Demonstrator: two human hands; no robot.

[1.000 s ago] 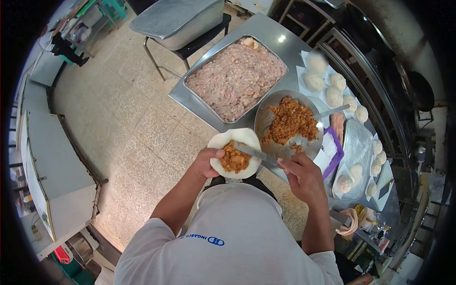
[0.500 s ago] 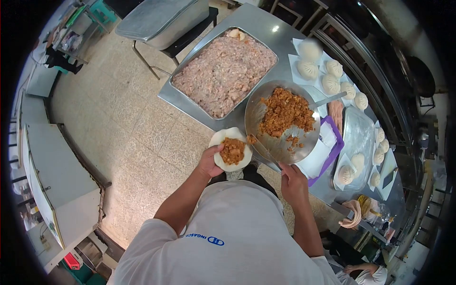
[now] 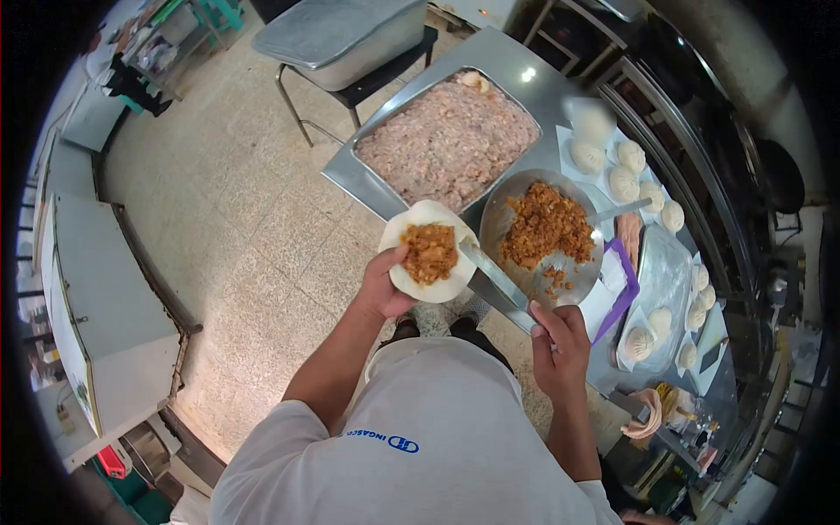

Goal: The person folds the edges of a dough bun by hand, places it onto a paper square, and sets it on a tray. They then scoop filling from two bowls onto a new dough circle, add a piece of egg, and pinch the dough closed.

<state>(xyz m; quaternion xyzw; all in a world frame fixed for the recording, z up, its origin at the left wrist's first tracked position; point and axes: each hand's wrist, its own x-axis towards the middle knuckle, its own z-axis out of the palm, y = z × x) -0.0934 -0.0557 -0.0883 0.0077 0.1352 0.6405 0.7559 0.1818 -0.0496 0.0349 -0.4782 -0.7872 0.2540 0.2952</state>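
My left hand (image 3: 385, 284) holds a round, flat dough wrapper (image 3: 402, 220) from its left side, thumb over the edge. A mound of reddish-brown filling (image 3: 430, 254) sits in the middle of the wrapper. My right hand (image 3: 562, 346) is closed on the end of a long, flat metal spatula (image 3: 499, 282). The tip of the spatula is at the wrapper's right edge; whether it touches cannot be made out. Just beyond the spatula, a metal bowl (image 3: 518, 282) holds more of the brown filling (image 3: 547, 227), and another utensil's handle (image 3: 621, 210) rests across its rim.
A tray of pale minced meat (image 3: 451, 140) stands at the back of the steel table (image 3: 350, 171). Pleated buns (image 3: 624, 185) on paper squares line the right side. Near the bowl lie a purple-edged tray (image 3: 623, 302) and a metal tray (image 3: 669, 254). A lidded tub (image 3: 341, 35) stands on a chair.
The spatula has come up from the bowl's near edge to the wrapper's right edge. The wrapper appears raised closer to the camera. The view has shifted slightly.
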